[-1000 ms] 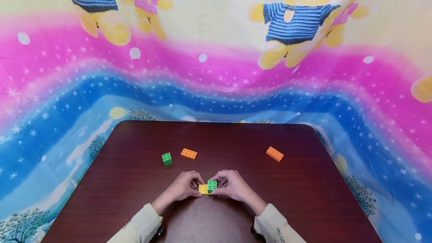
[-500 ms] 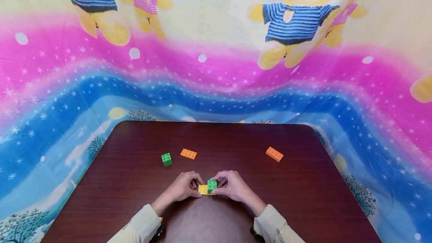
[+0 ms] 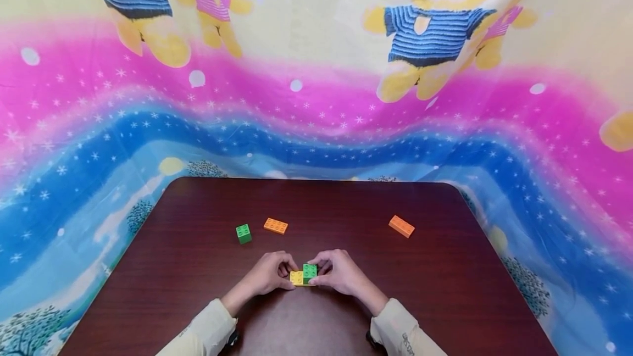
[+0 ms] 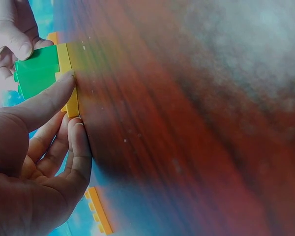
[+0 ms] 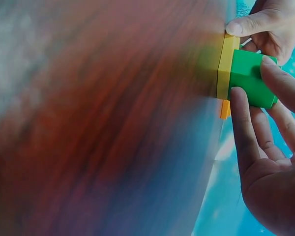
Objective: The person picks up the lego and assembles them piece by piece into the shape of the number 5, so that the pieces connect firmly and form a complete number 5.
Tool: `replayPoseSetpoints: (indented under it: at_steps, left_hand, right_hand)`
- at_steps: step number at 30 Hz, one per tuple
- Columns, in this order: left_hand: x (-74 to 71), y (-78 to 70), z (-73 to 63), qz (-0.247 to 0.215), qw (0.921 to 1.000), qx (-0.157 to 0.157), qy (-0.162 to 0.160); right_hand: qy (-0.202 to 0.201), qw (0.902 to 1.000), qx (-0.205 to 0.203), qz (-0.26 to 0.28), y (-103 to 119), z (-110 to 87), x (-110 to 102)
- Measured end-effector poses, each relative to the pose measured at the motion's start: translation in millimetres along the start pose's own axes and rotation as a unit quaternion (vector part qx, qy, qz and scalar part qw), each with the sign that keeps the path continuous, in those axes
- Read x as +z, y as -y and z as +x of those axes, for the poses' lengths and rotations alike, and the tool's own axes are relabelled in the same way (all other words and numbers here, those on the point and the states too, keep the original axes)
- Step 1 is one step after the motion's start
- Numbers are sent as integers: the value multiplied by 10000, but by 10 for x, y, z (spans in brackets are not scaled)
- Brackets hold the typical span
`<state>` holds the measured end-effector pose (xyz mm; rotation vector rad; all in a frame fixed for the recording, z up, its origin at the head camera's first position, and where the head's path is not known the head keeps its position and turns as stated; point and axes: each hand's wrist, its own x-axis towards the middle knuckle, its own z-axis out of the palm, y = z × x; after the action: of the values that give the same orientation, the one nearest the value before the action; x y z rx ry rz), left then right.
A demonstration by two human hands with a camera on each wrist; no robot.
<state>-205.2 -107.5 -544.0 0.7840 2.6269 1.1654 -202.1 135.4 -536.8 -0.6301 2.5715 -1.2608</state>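
Near the front middle of the table, a green building block with studs sits on the right half of a flat yellow building block. My left hand pinches the yellow block's left end between thumb and fingers, as the left wrist view confirms with the thumb over the yellow edge. On the other side, my right hand holds the green block by its sides. In the right wrist view the thumb and a finger lie against the green block, and the yellow one shows beneath it.
Farther back on the dark wooden table lie a loose green block and a flat orange block, left of centre. Another orange block lies toward the right. A patterned cloth hangs behind the table.
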Motion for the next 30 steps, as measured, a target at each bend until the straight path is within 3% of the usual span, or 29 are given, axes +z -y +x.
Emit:
replayPoseSetpoints:
  at_steps: [14,30]
  left_hand:
    - [-4,-2,-21,-20,9999,-118,86]
    - [0,1,-35,-42,10000,39,19]
  right_hand:
    - [168,9997,150,-17,26,4,-8]
    - [103,9999,79,-73,30,-10,-1]
